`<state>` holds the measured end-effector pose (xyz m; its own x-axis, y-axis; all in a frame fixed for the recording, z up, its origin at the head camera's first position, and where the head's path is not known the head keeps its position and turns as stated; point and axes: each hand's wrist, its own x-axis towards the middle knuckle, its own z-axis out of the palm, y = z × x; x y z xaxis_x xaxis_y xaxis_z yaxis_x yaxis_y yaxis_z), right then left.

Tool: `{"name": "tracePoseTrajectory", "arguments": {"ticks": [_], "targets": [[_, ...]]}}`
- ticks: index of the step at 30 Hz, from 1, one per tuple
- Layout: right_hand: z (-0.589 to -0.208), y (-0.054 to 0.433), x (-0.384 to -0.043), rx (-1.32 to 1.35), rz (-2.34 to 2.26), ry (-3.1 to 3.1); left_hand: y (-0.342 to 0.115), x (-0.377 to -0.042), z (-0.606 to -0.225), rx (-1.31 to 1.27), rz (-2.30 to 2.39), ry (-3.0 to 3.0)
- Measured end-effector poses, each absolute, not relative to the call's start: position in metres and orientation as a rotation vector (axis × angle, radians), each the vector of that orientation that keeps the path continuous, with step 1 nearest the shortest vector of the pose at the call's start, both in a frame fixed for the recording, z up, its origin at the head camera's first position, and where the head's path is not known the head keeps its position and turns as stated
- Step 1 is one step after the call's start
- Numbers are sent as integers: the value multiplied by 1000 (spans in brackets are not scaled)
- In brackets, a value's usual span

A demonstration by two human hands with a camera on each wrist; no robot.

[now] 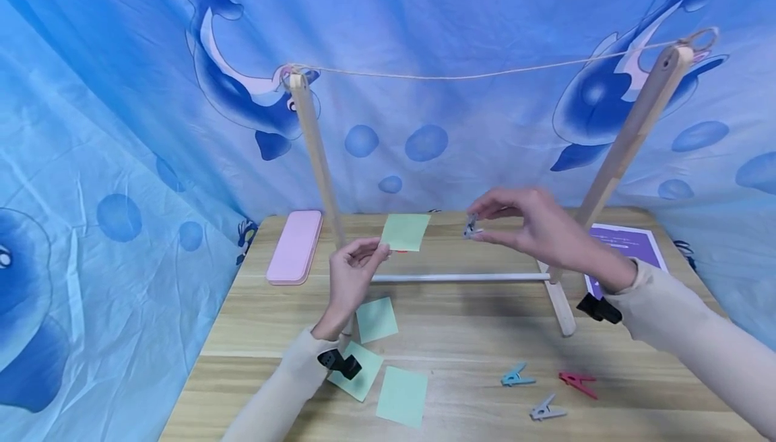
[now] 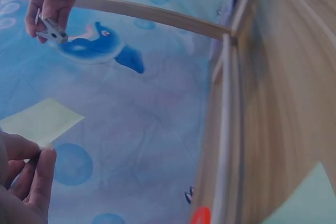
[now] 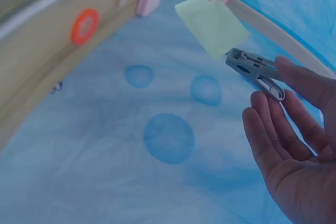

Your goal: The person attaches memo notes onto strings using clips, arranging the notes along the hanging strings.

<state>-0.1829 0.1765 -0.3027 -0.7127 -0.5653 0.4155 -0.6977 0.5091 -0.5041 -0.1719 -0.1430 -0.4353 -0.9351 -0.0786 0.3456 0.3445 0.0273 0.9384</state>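
Observation:
My left hand (image 1: pixel 353 273) pinches a pale green paper square (image 1: pixel 406 232) at its lower corner, between thumb and fingers. The paper stands up above the back of the table; in the left wrist view the same paper (image 2: pixel 42 121) tilts away from the fingertips. To its right, my right hand (image 1: pixel 533 226) holds a grey clothespin (image 1: pixel 470 226) between thumb and fingers. Seen from the right wrist, the clothespin (image 3: pixel 254 69) points its tip toward the paper. Both hands are below a thin string (image 1: pixel 448 77) tied between two wooden posts.
The left post (image 1: pixel 315 139) and right post (image 1: pixel 636 125) are joined low by a white rod (image 1: pixel 461 277). Three more green squares (image 1: pixel 403 396) lie at front left. Blue (image 1: pixel 517 376), red (image 1: pixel 577 383) and grey (image 1: pixel 547 409) clothespins lie at front right. A pink case (image 1: pixel 295 246) sits back left, a purple sheet (image 1: pixel 630 246) back right.

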Motion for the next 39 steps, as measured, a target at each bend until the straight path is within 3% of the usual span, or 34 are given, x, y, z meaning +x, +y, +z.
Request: {"name": "tracePoseTrajectory", "arguments": {"ticks": [39], "targets": [[-170, 112, -205, 1134, 1021, -2187, -105, -201, -363, -350, -2079, -1469]]}}
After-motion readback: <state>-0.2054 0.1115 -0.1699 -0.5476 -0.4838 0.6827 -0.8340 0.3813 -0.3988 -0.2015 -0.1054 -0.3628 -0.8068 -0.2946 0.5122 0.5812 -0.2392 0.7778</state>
